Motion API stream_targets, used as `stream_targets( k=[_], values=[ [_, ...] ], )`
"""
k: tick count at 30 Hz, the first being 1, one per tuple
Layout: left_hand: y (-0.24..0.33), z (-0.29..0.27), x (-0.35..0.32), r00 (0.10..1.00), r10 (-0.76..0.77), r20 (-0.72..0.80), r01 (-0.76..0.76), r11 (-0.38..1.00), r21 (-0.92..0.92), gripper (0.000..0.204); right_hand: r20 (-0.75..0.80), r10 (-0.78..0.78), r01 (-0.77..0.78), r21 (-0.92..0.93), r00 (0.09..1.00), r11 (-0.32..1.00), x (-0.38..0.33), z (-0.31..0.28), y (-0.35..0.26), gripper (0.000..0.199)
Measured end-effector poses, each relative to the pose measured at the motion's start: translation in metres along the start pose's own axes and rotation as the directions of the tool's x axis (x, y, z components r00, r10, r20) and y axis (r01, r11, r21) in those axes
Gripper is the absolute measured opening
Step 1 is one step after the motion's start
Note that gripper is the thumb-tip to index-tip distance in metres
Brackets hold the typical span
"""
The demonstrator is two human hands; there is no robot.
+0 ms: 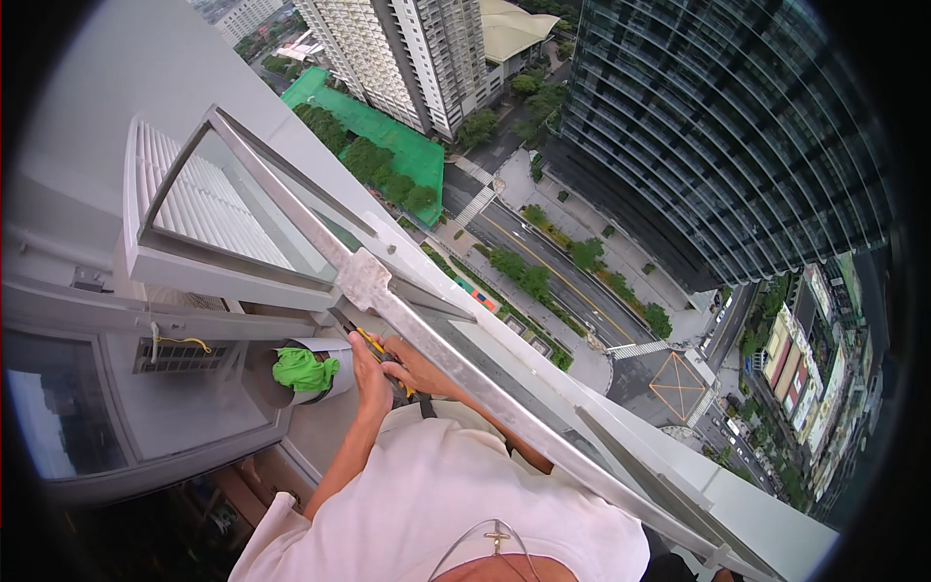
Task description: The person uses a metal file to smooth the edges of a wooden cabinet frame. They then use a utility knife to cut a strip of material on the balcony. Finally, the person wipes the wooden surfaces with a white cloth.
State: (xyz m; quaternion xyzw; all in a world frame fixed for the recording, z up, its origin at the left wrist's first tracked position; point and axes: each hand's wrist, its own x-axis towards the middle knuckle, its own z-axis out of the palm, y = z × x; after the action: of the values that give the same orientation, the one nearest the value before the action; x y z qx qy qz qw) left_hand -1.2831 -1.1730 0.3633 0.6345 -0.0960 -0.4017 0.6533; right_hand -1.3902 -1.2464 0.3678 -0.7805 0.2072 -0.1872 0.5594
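Head view looks down the outside of a high-rise; left hand (371, 376) and right hand (419, 372) are close together just under the grey metal frame bar (456, 361) of an opened window; both seem wrapped around a yellow-and-black handled tool (380, 353), probably pliers or a cutter, though the bar hides the tip and part of the right hand; left hand fingers curled tight on the handle; right hand looks closed on it too, grip partly hidden.

Tool sits at the lower side of the frame bar, right below the pale bracket plate (365, 278) where the bars meet; just left of the hands, a green cloth (303, 370) is stuffed in the mouth of a round grey duct pipe (325, 369) on the wall; white louvred vent (208, 209) above it; small grille (177, 357) with a yellow wire further left.

Person wears a white shirt (446, 504); street (553, 276) and glass tower (727, 136) far below.
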Motion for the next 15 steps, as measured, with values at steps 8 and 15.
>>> stream_targets(
  k=[8, 15],
  values=[
    [-0.0067, -0.0053, 0.0083, 0.995, -0.096, -0.02, 0.096, 0.995, -0.011, 0.052, 0.009, -0.009, 0.009, -0.017, 1.0, 1.0, -0.001, -0.0046, -0.0009, 0.037],
    [-0.0078, -0.0014, 0.0097, 0.999, -0.048, -0.023, 0.048, 0.999, -0.017, 0.051, 0.025, -0.015, 0.015, -0.03, 1.0, 0.999, -0.0016, -0.0051, -0.0012, 0.039]
  ],
)
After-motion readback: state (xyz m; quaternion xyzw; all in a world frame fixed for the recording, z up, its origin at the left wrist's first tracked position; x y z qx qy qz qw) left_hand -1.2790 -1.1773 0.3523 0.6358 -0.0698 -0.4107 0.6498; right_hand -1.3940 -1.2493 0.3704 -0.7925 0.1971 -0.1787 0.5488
